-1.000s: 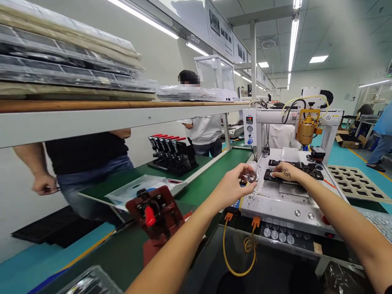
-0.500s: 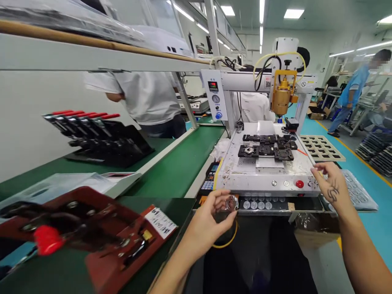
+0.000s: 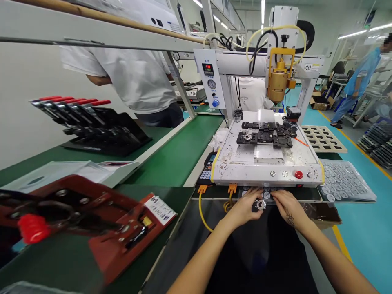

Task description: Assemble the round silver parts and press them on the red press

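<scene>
A small round metal part (image 3: 260,204) with a ring-shaped face is held between the thumb and fingers of my left hand (image 3: 245,208). My right hand (image 3: 289,206) is just to the right of it, fingers bent down over clear round discs (image 3: 267,195) at the bench edge; whether it grips one is too small to tell. Behind both hands stands a white machine (image 3: 241,173) with a red button and black fixtures (image 3: 266,134) on its bed. Another round metal part (image 3: 248,137) sits in the left fixture. A gold-coloured head (image 3: 278,85) hangs above.
A red-brown clamp press (image 3: 116,241) with a red knob stands at the left front. Behind it are a white tray (image 3: 122,173) and a black rack of red-handled clamps (image 3: 107,134). A green conveyor (image 3: 174,151) runs beside the machine. A tray of clear discs (image 3: 346,179) lies right. Other people stand behind.
My right hand has left the machine's right edge and come down and left to the discs. My left hand has moved right with the metal part. The view has shifted slightly.
</scene>
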Demonstrator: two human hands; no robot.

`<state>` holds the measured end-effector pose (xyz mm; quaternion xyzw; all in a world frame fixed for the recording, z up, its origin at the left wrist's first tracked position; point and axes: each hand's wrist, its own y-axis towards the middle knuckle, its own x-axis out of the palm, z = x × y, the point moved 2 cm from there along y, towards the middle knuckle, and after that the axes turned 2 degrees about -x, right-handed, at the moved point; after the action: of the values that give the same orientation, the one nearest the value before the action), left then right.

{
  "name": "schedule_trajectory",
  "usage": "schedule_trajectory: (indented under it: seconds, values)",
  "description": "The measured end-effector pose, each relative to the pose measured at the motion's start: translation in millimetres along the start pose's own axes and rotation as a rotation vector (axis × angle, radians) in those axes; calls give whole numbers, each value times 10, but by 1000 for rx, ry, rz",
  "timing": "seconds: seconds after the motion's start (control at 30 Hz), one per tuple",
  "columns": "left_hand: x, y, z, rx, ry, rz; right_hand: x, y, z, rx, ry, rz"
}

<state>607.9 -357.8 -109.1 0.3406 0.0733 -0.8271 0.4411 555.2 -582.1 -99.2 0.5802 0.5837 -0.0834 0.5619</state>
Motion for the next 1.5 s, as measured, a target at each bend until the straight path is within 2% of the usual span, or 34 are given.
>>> schedule_trajectory:
  seconds: [0.07, 0.2, 0.37, 0.5, 0.6, 0.67, 0.77, 0.9, 1.0, 1.1, 1.23, 1.3, 1.4, 1.5]
  values:
    - [25, -69, -62, 2, 2, -23, 129, 3, 36, 20, -4, -24]
    - [70, -198, -55, 24, 8, -24, 241, 26, 100, 11, -4, -78]
    - [117, -185, -44, 8, 30, -9, 368, 34, 135, -72, 7, -104]
    - [91, -165, -48, -3, 14, -35, 465, -132, 152, -149, 71, -69]
    - [63, -172, -22, -7, -32, -45, 429, -344, 79, -167, 147, -62]
    - [68, -151, 7, -19, -47, -20, 333, -456, 20, -114, 188, -51]
    - [115, -49, 59, -25, 4, 56, 121, -494, -16, 65, 233, 9]
    - [172, 75, 140, -19, 56, 116, -171, -352, -31, 339, 301, 91]
    - [124, 1, 247, -43, 19, 160, -329, -219, -133, 509, 427, 73]
    - [11, -192, 390, -165, -220, 188, -390, -115, -283, 689, 680, 42]
    - [-115, -439, 580, -387, -879, 207, -337, -16, -435, 818, 967, 26]
    - [-155, -526, 655, -463, -1094, 230, -285, 17, -486, 844, 1085, -8]
    - [-191, -627, 734, -524, -1221, 244, -247, 56, -561, 833, 1151, -61]
    - [-210, -711, 792, -552, -1258, 254, -267, 78, -623, 808, 1088, -64]
